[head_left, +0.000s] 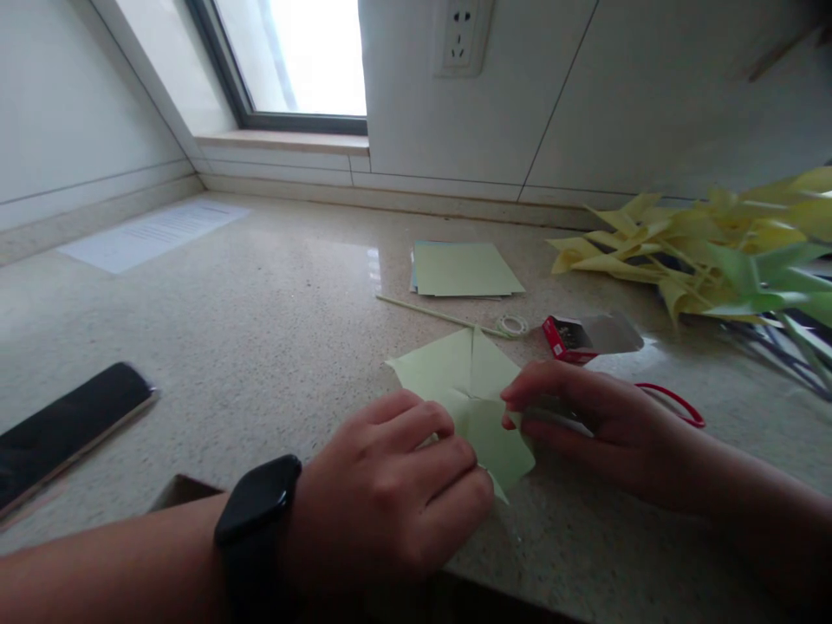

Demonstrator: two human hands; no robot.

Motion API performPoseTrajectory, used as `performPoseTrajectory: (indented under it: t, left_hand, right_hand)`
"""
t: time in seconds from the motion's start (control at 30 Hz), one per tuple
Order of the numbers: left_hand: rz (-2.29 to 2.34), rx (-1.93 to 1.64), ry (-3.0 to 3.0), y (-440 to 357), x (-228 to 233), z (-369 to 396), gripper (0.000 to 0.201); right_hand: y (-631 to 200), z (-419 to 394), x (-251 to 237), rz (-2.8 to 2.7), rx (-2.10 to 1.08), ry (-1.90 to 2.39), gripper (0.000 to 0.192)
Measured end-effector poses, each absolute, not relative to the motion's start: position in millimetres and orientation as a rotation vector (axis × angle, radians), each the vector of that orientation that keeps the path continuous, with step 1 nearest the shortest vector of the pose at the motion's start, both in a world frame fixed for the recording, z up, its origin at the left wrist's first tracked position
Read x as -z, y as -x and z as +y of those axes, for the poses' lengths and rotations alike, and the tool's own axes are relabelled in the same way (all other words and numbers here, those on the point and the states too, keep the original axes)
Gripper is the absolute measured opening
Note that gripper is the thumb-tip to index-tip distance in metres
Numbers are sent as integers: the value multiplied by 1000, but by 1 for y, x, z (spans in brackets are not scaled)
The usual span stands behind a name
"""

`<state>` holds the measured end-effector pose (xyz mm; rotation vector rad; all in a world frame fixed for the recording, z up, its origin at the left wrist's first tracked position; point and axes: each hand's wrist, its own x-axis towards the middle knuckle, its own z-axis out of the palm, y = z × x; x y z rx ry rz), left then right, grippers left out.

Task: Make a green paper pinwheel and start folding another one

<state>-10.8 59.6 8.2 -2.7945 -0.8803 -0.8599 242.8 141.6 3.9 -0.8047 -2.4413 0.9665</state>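
Observation:
A pale green square of paper [481,425], cut in from its corners, lies on the counter under both hands. My left hand [396,485], with a black watch [260,498] on its wrist, has its fingers curled over the paper's left and near side. At the paper's right edge, my right hand [578,416] pinches a corner between thumb and fingers. Just beyond the paper lie a thin pale green stick [422,309] and a small white ring [512,325]. Behind my right hand sits a small red box [562,338] with a clear part. A red loop handle [679,403] shows past my right wrist.
A stack of coloured square paper [464,269] lies farther back. Several yellow and green paper pinwheels [702,247] are heaped at the right. On the left are a black phone [78,429] and a printed sheet [156,232]. A wall with a socket [460,35] bounds the counter behind.

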Motion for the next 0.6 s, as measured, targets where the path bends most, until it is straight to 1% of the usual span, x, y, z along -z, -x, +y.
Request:
performPoseTrajectory:
  t: [0.2, 0.27, 0.37, 0.43, 0.6]
  left_hand:
    - [-870, 835, 2804, 14, -7, 60, 19]
    - [-897, 872, 2807, 15, -6, 60, 18]
    - [-939, 979, 2791, 14, -5, 60, 9]
    - [-967, 1024, 2804, 13, -4, 61, 6]
    - [-1049, 1074, 2842, 14, -4, 62, 7]
  right_hand:
    - [-237, 145, -5, -2535, -890, 846, 24]
    - [-235, 146, -7, -2570, -834, 889, 22]
    - [-233, 147, -7, -2614, -765, 922, 21]
    - [-232, 147, -7, -2619, -776, 896, 21]
    - [-230, 143, -8, -2527, -878, 817, 16]
